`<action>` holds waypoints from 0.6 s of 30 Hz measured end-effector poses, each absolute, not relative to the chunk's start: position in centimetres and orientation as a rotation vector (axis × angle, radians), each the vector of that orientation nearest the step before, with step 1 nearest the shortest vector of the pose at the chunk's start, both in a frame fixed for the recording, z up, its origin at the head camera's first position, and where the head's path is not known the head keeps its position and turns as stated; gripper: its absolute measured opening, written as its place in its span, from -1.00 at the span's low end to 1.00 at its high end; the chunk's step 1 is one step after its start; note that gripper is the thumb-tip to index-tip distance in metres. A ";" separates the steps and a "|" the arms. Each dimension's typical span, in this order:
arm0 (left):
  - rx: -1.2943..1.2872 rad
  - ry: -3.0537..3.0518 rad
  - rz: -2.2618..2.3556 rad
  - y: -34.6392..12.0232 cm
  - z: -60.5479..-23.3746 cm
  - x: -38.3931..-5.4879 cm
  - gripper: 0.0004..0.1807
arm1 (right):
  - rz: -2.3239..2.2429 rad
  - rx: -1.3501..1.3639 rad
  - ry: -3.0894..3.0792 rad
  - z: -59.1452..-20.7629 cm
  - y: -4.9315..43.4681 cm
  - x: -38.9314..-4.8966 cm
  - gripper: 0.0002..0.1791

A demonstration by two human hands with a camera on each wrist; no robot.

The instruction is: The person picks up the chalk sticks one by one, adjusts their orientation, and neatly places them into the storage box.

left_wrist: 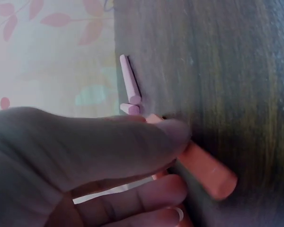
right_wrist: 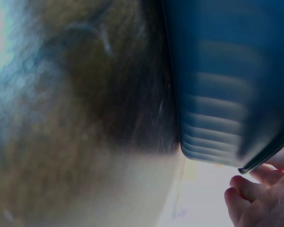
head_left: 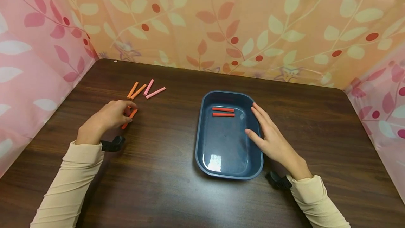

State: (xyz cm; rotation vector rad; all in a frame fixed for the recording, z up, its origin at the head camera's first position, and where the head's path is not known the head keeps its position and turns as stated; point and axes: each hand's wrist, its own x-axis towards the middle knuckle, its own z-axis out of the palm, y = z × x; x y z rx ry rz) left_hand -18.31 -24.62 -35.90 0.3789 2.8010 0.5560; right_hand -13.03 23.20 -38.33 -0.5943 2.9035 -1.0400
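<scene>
Red-orange stick [left_wrist: 208, 172], one clearly seen, left-centre of the head frame, pinched by curled fingers and thumb of the left hand [head_left: 109, 120]. Near to far: two cream sleeves, left sleeve [head_left: 69, 185] lower left, right sleeve [head_left: 319, 196] lower right; two black wristbands, one per wrist, left wristband [head_left: 114, 144] and right wristband [head_left: 278, 180]. Table [head_left: 158, 192], one, dark wood grain, fills the lower frame. Tray [head_left: 221, 176], one, dark blue, rounded corners, right of centre. Right hand [head_left: 270, 136] at tray's right side: fingers straight and released, resting on the rim, thumb over the inside. Red sticks in tray: two, lying side by side toward the far end, nearer one [head_left: 223, 114], farther one [head_left: 223, 109], a thin gap between. Back at left hand, a second red-orange piece [head_left: 129, 107] shows by the fingers, mostly hidden; can't tell if held. Just beyond, upper left of the table: two orange sticks [head_left: 138, 91] in a V, near ends close together; right beside them, two pink sticks [head_left: 156, 93], also a V. Far: floral fabric [head_left: 221, 27] across the top of the frame.
</scene>
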 end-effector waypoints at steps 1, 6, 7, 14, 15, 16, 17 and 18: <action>0.391 2.808 0.551 -24.6 -36.0 -18.4 -0.57 | -1.039 -0.595 2.903 -38.3 23.2 -13.0 -0.13; 0.462 2.822 0.536 -24.7 -36.3 -18.5 -0.60 | -1.034 -0.601 2.905 -38.3 23.2 -13.0 -0.14; 0.468 2.822 0.531 -24.7 -36.3 -18.5 -0.61 | -1.033 -0.598 2.904 -38.3 23.2 -13.0 -0.14; 0.409 2.786 0.526 -24.7 -36.2 -18.4 -0.78 | -1.032 -0.595 2.900 -38.4 23.2 -13.1 -0.14; 0.406 2.785 0.525 -24.7 -36.3 -18.4 -0.79 | -1.032 -0.595 2.900 -38.4 23.2 -13.1 -0.14; 0.407 2.784 0.523 -24.7 -36.3 -18.4 -0.79 | -1.033 -0.598 2.901 -38.4 23.2 -13.1 -0.14; 0.410 2.783 0.519 -24.6 -36.3 -18.4 -0.78 | -1.034 -0.599 2.901 -38.3 23.2 -13.1 -0.14; 0.414 2.786 0.512 -24.6 -36.3 -18.5 -0.78 | -1.035 -0.597 2.899 -38.3 23.2 -13.1 -0.14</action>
